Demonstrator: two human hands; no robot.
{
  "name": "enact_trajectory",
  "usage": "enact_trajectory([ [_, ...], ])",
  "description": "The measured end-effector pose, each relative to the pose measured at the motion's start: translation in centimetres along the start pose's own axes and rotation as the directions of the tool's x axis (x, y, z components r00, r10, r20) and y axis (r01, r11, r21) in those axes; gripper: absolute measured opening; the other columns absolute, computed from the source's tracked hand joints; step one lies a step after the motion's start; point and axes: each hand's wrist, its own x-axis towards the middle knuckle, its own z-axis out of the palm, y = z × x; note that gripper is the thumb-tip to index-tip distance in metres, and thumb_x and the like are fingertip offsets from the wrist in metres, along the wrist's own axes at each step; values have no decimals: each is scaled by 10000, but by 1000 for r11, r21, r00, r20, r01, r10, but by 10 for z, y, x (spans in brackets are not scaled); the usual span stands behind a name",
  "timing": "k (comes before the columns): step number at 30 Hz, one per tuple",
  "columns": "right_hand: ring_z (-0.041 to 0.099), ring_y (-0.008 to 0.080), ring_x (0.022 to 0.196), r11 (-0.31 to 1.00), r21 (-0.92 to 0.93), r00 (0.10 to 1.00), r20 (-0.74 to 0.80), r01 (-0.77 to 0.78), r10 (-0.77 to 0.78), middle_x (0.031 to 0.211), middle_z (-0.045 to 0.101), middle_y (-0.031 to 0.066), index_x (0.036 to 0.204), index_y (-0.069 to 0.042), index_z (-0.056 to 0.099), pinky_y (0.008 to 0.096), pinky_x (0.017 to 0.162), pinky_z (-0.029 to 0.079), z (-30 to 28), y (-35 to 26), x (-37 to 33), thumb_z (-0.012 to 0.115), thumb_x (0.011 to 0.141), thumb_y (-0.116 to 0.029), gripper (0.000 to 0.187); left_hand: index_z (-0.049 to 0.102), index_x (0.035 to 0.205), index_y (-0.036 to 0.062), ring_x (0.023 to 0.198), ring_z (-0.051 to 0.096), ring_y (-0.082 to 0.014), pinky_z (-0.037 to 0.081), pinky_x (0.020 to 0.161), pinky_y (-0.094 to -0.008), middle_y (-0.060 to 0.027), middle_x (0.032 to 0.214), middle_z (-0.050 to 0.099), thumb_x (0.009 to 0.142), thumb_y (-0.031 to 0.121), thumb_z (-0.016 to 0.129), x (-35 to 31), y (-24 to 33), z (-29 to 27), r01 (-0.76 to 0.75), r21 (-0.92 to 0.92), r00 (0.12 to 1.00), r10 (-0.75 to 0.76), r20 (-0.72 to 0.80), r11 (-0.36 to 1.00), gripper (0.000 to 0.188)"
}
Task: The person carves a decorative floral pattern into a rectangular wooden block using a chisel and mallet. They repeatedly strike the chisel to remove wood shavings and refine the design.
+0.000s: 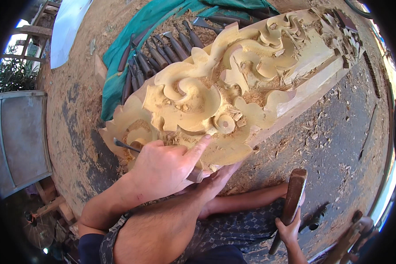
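A large pale-yellow wood carving (189, 99) with scrolls and leaf shapes lies slantwise before me, chips caught in its hollows. Over its near end, my left hand (163, 167) is closed round a chisel (126, 145). The chisel's metal blade sticks out to the left and its handle end shows below the fingers. The index finger stretches out, its tip at the carved surface just below a small round boss (225, 124). At the lower right, my right hand (289, 226) grips a wooden mallet (295, 193) by its handle, head up, apart from the carving.
Several chisels and gouges (163, 53) lie in rows on a green cloth (114, 79) beyond the carving. Wood shavings (325, 136) litter the ground. A dark cylindrical object (317, 215) lies right of the mallet. A grey metal panel (24, 136) stands at the left.
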Motion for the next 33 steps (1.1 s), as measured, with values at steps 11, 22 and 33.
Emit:
enact_trajectory([
  [11, 669, 261, 903, 1000, 23, 999, 33, -20, 20, 972, 692, 181, 1272, 34, 526, 418, 858, 539, -3, -10, 3, 816, 723, -184, 658, 627, 808, 74, 545, 668, -303, 499, 539, -414, -94, 603, 646, 851, 384, 777, -6, -10, -2, 41, 38, 998, -43, 49, 998, 347],
  [22, 612, 234, 910, 998, 4, 998, 23, 58, -58, 981, 638, 125, 1292, 23, 504, 403, 879, 517, 0, 16, -8, 815, 728, -178, 674, 606, 1103, 150, 1157, 576, -249, 422, 918, -486, -64, 1073, 579, 881, 39, 649, 53, -165, -88, 242, 517, 922, -29, -385, 821, 252],
  [33, 615, 311, 1217, 997, 36, 993, 94, -70, 66, 1303, 642, 243, 1497, 34, 444, 419, 1064, 470, -14, -28, -12, 851, 797, -214, 847, 637, 1150, 121, 1207, 553, -264, 527, 886, -425, -98, 1176, 552, 947, 218, 634, 42, -291, 4, -67, 476, 979, -35, 201, 877, 224],
])
